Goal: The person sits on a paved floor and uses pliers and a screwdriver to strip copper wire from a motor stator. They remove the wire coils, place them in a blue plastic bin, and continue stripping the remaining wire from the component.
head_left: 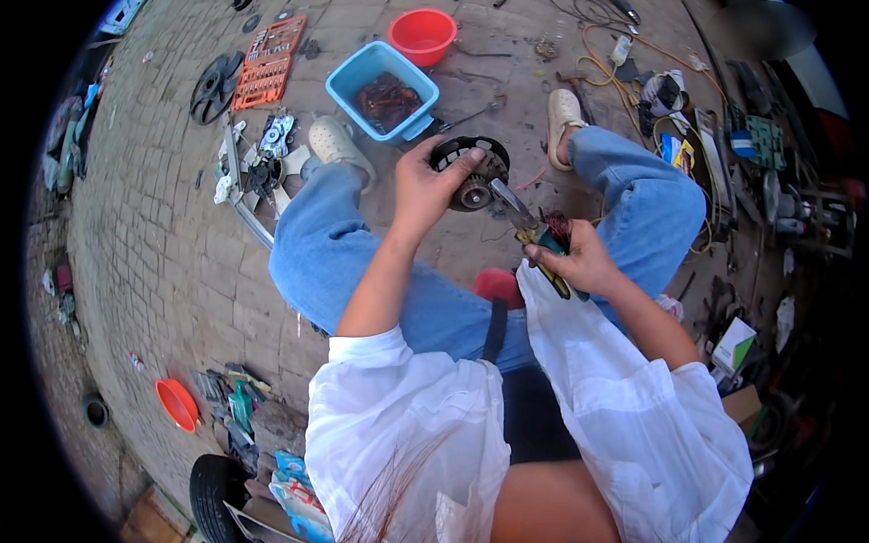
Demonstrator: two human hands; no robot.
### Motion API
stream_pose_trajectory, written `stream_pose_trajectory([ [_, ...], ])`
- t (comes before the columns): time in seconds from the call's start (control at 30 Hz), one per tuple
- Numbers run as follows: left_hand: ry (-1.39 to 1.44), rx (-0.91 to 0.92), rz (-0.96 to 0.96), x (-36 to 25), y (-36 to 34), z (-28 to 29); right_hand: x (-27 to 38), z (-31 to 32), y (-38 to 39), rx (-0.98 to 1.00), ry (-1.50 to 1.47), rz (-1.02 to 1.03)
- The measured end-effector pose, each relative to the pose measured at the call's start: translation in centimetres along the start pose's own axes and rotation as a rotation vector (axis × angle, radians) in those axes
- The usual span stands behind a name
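My left hand [424,188] is wrapped round the edge of a dark, round motor part [474,196] with slots along its rim and a toothed metal piece at its middle. My right hand [584,262] grips a pair of pliers [516,208] with green and yellow handles. The jaws point at the right side of the motor part; whether they bite on anything I cannot tell. A tuft of dark red copper wire [556,226] sticks up beside the right fingers, against the pliers. Both hands are above the ground between my knees.
Ahead stands a light blue basin [425,122] with coppery scrap [387,98], beside a red bowl [423,34]. An orange socket set [269,63] and black fan wheel [215,89] lie left. Cables [602,68] and tools spread right. An orange bowl [177,404] and tire [215,498] are lower left.
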State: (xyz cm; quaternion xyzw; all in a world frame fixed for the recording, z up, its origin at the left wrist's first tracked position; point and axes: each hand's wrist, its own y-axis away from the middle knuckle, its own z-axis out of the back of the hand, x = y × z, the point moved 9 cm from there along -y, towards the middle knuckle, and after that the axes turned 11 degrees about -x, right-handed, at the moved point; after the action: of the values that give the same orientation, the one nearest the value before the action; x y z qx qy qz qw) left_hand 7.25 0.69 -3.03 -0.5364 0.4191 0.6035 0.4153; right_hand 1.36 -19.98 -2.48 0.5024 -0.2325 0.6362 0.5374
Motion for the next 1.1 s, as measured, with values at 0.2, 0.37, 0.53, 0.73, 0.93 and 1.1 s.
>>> stream_pose_trajectory([
  [0.2,0.043,0.0,0.047,0.1,0.0,-0.2,-0.8,-0.6,0.2,0.056,-0.155,-0.055],
  [0.37,0.161,0.012,0.124,1.6,0.6,-1.5,-0.9,-1.8,0.1,0.019,-0.536,-0.147],
  [0.53,0.263,-0.023,0.096,1.9,0.3,-1.3,1.7,-0.1,-0.2,-0.006,-0.547,-0.161],
  [0.73,0.376,-0.048,0.075,1.5,-0.9,0.6,-0.5,1.7,1.3,-0.015,-0.313,-0.092],
  [0.93,0.369,-0.021,0.105,2.6,-0.9,-0.2,1.0,1.9,1.3,0.017,-0.209,-0.063],
  [1.1,0.511,-0.055,0.327,5.3,-0.9,-0.9,-1.7,1.9,1.0,-0.056,-0.322,-0.167],
])
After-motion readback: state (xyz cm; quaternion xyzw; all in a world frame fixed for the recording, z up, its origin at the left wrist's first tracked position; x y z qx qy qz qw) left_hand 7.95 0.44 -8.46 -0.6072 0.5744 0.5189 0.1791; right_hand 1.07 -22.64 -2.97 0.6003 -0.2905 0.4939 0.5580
